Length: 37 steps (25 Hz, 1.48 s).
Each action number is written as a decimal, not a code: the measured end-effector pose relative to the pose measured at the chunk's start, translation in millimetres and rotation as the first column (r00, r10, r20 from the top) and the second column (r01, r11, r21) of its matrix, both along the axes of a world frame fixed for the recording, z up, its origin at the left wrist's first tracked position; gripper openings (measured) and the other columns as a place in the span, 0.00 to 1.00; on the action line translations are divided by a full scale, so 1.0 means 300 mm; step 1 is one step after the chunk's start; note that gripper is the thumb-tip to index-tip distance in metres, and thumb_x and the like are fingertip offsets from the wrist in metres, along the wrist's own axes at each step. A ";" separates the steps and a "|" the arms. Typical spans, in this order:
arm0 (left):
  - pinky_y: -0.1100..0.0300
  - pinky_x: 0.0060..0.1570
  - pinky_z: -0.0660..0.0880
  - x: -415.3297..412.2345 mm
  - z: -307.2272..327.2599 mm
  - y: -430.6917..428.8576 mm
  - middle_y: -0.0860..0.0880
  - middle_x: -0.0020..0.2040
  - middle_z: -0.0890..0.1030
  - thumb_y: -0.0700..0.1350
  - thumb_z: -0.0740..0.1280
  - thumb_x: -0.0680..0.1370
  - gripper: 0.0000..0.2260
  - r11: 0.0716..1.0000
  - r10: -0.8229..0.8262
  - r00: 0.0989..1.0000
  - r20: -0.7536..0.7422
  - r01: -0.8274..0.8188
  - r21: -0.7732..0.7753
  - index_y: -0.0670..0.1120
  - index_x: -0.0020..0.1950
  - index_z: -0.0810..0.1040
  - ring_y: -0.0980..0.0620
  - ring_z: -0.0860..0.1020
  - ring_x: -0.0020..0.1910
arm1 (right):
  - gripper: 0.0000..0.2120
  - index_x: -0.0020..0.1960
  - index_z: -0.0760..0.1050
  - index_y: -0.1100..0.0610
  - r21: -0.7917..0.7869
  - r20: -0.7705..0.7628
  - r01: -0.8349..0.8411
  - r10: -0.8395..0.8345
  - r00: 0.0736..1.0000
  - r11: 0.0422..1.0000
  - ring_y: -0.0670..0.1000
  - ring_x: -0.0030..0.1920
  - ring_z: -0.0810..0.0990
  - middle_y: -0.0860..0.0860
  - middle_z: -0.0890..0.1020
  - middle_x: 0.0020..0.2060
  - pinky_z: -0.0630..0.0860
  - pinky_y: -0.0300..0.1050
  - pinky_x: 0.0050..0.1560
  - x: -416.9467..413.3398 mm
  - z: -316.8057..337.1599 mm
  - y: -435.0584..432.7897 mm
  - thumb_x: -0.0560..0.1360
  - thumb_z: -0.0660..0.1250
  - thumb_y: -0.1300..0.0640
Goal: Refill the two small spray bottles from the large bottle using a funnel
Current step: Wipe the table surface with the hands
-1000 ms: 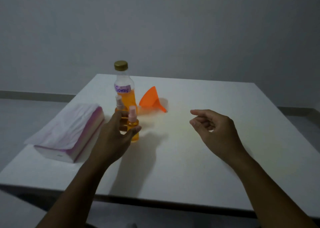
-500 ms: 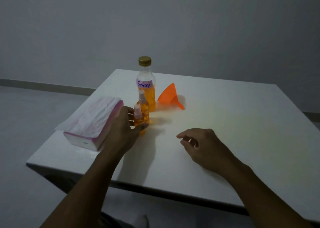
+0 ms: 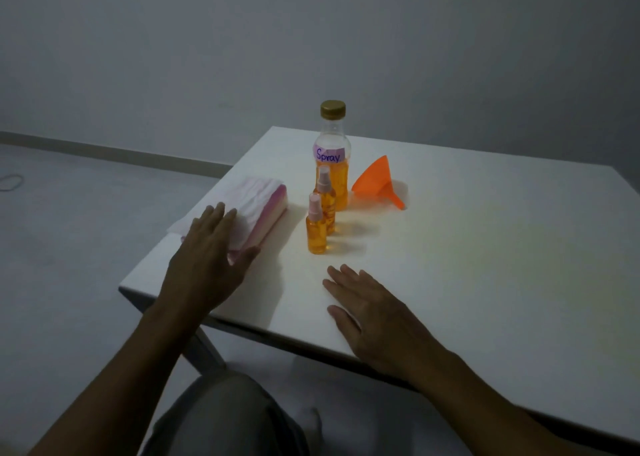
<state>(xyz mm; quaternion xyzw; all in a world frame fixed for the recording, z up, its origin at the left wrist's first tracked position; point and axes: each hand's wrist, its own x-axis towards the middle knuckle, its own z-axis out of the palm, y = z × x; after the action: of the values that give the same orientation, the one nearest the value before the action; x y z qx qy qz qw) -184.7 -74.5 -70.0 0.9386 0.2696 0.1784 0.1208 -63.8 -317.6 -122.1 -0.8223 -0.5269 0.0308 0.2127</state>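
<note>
Head view: left hand (image 3: 211, 265) reaching over tissue pack (image 3: 256, 206) at table's (image 3: 485, 265) left edge, fingers spread wide, holding nothing. Right hand (image 3: 374, 313) lying flat, palm down, near front edge, fingers extended, empty. Two small spray bottles (image 3: 317, 228) (image 3: 325, 199) standing upright, capped, just in front of large capped bottle (image 3: 332, 157) labelled "Spray", all showing orange liquid. Orange funnel (image 3: 377, 185) lying on its side just right of large bottle.

two bare forearms with no sleeves, bare hands without rings or watch, grey trousers (image 3: 221, 417) at the knee
</note>
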 end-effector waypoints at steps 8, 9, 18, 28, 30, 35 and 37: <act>0.48 0.70 0.64 -0.004 -0.041 0.030 0.44 0.67 0.75 0.55 0.53 0.82 0.21 0.991 -0.062 0.997 0.056 0.054 0.126 0.46 0.68 0.74 0.47 0.72 0.69 | 0.26 0.79 0.60 0.47 -0.042 -0.037 -0.010 0.008 0.999 0.999 0.41 0.79 0.52 0.42 0.58 0.79 0.52 0.43 0.80 0.006 0.004 0.001 0.82 0.52 0.43; 0.47 0.70 0.65 -0.003 -0.043 0.033 0.45 0.67 0.76 0.55 0.52 0.81 0.22 0.989 -0.066 0.996 0.057 0.057 0.140 0.46 0.67 0.75 0.47 0.73 0.68 | 0.26 0.79 0.60 0.47 -0.042 -0.040 -0.010 0.008 0.999 0.999 0.41 0.79 0.52 0.41 0.58 0.79 0.52 0.43 0.80 0.007 0.003 0.001 0.82 0.51 0.43; 0.61 0.41 0.77 -0.045 0.086 -0.034 0.47 0.47 0.81 0.47 0.58 0.81 0.12 0.991 -0.120 0.911 0.394 0.084 0.107 0.42 0.54 0.78 0.48 0.79 0.42 | 0.24 0.78 0.63 0.46 -0.003 -0.132 -0.020 0.020 0.991 1.000 0.40 0.78 0.55 0.41 0.61 0.78 0.56 0.45 0.79 0.011 0.013 -0.003 0.82 0.57 0.44; 0.56 0.39 0.79 0.107 0.222 -0.296 0.50 0.43 0.83 0.52 0.60 0.79 0.11 0.628 -0.518 0.783 0.344 0.622 -0.468 0.51 0.49 0.81 0.51 0.81 0.41 | 0.33 0.73 0.69 0.44 0.262 -0.693 -0.009 0.194 0.694 0.965 0.41 0.70 0.72 0.39 0.75 0.69 0.70 0.45 0.70 0.074 0.272 -0.132 0.71 0.77 0.53; 0.58 0.36 0.78 0.170 0.211 -0.357 0.49 0.39 0.82 0.51 0.60 0.78 0.12 0.535 -0.485 0.772 0.411 0.633 -0.559 0.48 0.47 0.80 0.52 0.80 0.38 | 0.23 0.66 0.76 0.53 0.261 -0.788 0.065 0.174 0.590 0.963 0.49 0.63 0.80 0.48 0.82 0.61 0.77 0.50 0.65 0.101 0.282 -0.186 0.73 0.75 0.59; 0.53 0.33 0.77 0.344 0.108 -0.443 0.38 0.42 0.81 0.48 0.65 0.78 0.14 0.330 -0.330 0.830 0.450 0.548 -0.768 0.38 0.52 0.80 0.43 0.79 0.36 | 0.14 0.58 0.80 0.60 0.193 -0.853 0.393 -0.044 0.520 0.899 0.55 0.50 0.86 0.57 0.86 0.50 0.83 0.49 0.52 0.205 0.279 -0.340 0.73 0.75 0.61; 0.55 0.42 0.80 0.407 0.055 -0.474 0.39 0.48 0.84 0.43 0.67 0.77 0.11 0.219 -0.317 0.854 0.411 0.488 -0.845 0.38 0.56 0.79 0.43 0.83 0.45 | 0.14 0.56 0.80 0.58 0.124 -0.827 0.459 -0.164 0.537 0.880 0.57 0.50 0.86 0.56 0.87 0.49 0.82 0.54 0.54 0.245 0.264 -0.413 0.72 0.77 0.60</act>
<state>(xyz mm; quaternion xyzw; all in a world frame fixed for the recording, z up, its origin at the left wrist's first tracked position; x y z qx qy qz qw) -62.5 -216.7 -53.6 0.7173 0.0587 0.0245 0.6939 9.7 -441.3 -42.8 -0.7543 -0.2153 0.2675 0.5596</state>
